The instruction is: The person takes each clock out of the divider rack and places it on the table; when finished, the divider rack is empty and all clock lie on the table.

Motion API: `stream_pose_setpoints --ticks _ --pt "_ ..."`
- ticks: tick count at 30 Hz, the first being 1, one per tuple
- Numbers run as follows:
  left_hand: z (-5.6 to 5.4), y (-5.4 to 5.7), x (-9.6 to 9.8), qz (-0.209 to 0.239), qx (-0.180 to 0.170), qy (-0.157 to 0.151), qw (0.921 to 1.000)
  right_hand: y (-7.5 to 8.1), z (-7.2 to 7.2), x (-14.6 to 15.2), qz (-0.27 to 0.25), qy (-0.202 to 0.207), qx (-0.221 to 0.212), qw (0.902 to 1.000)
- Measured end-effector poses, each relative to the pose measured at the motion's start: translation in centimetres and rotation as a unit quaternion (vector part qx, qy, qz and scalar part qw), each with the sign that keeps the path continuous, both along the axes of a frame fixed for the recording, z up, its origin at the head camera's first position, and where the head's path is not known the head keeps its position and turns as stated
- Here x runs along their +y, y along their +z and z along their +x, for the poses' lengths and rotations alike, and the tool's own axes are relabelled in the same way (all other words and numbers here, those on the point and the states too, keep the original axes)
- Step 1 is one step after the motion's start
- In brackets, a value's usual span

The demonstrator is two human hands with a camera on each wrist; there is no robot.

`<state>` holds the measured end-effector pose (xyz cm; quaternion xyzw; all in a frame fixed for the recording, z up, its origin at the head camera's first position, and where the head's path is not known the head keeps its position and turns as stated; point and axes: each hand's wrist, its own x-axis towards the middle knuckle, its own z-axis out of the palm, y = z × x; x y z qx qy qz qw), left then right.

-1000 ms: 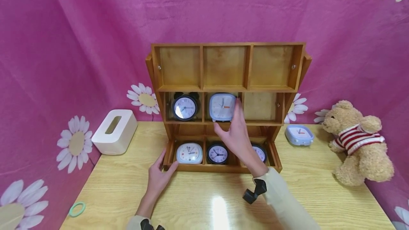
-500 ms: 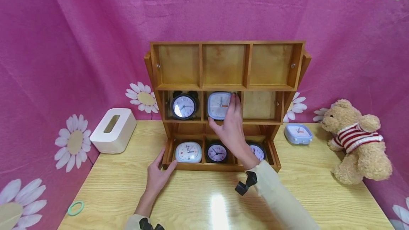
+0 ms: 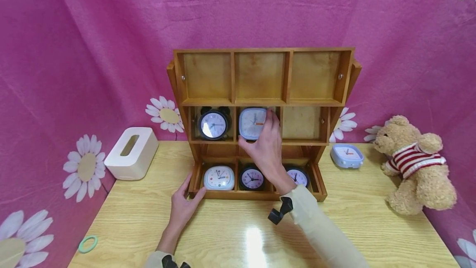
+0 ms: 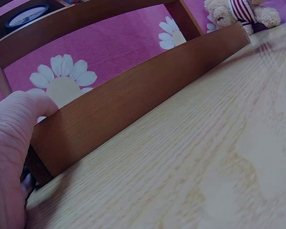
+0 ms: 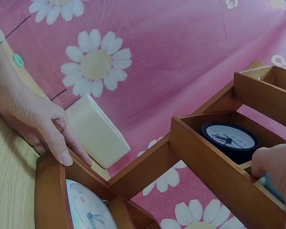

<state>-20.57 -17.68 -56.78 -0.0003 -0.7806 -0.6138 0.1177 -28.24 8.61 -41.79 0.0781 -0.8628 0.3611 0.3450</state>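
A three-tier wooden rack (image 3: 260,103) stands on the table, tiers split into compartments. In the middle compartment of its middle tier sits a light blue alarm clock (image 3: 248,124), tilted back. My right hand (image 3: 265,146) pinches this clock, fingers over its upper right edge and thumb at its lower left. The right wrist view shows that thumb (image 5: 263,162) by the clock's edge. My left hand (image 3: 183,206) grips the rack's lower left corner, its thumb (image 4: 40,102) hooked over the front board. To the left of the held clock stands a black twin-bell clock (image 3: 213,124).
The bottom tier holds a white oval clock (image 3: 219,178) and two round black clocks, one (image 3: 252,178) in the middle. Right of the rack are another blue clock (image 3: 347,156) and a teddy bear (image 3: 414,168). A tissue box (image 3: 132,152) and green ring (image 3: 88,244) lie left.
My right hand has moved slightly left, and the light blue clock has slid a little left in its compartment. The right fingers now reach over its upper right edge. My left hand stays put.
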Motion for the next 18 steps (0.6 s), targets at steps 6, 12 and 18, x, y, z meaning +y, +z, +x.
stream_pose_setpoints --ticks 6,12,18 --pt "0.0 0.0 0.2 0.002 0.0 0.0 1.0 -0.2 0.2 0.3 -0.011 0.013 0.033 0.9993" --pt "0.0 0.0 0.1 0.003 -0.004 -0.002 1.0 -0.2 1.2 0.8 -0.022 0.028 0.086 0.9957" --pt "0.1 -0.2 0.0 0.008 -0.002 -0.003 1.0 -0.1 2.9 1.5 -0.044 0.031 0.096 0.994"
